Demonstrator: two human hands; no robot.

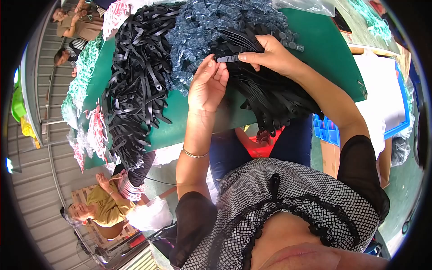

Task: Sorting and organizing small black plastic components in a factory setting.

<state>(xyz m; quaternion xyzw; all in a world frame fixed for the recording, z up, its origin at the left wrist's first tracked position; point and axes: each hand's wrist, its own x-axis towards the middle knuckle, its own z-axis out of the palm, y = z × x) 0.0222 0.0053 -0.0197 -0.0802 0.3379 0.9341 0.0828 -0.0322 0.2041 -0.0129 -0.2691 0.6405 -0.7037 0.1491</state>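
Note:
My right hand (273, 55) is closed around several black ribbed straps, thumb pressing on one strap (228, 59) that points left. At that strap's tip, the fingertips of my left hand (208, 85) are pinched together; whether a small clip sits between them is hidden. Just beyond my hands lies a big heap of blue-grey see-through plastic clips (193, 33). More black straps (276, 101) hang in a bunch beneath my right hand, over the table's near edge. To the left, a long pile of loose black straps (139, 67) covers part of the green table (324, 58).
Green cords (85, 63) and red-and-white cords (96, 123) lie along the table's left side. A blue crate (327, 130) stands at the right, a red stool or container (260, 143) between my knees. Another person (105, 202) sits at lower left; others work farther off.

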